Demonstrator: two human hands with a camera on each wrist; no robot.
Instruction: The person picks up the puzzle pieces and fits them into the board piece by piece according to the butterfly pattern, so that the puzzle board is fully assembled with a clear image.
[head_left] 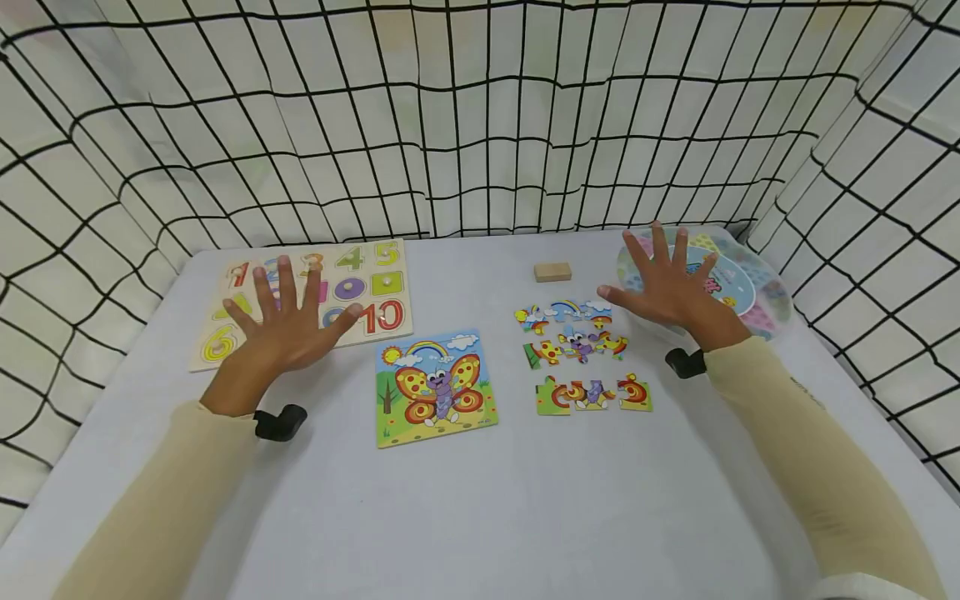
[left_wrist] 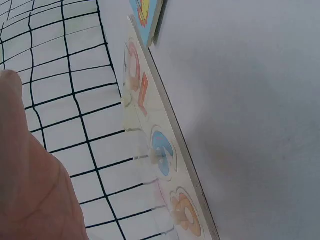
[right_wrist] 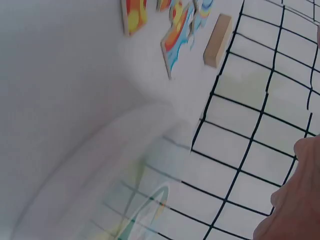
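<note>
My left hand (head_left: 288,333) is held with spread fingers above a wooden number puzzle board (head_left: 386,283) and holds nothing. On the right, my right hand (head_left: 667,292) is likewise spread and bare, over the near-left part of a clear plastic bag (head_left: 776,304) with a blue oval label. Between the hands lies a square butterfly picture board (head_left: 437,387). To its right, several butterfly jigsaw pieces (head_left: 577,343) lie in three rows, the bottom row (head_left: 592,395) a little apart. In the right wrist view a few jigsaw pieces (right_wrist: 177,35) show at the top.
A small wooden block (head_left: 552,272) sits behind the jigsaw pieces. Black netting (head_left: 465,150) over white walls encloses the white table (head_left: 480,517) at the back and both sides. A dark wrist strap piece (head_left: 281,423) hangs at the left wrist.
</note>
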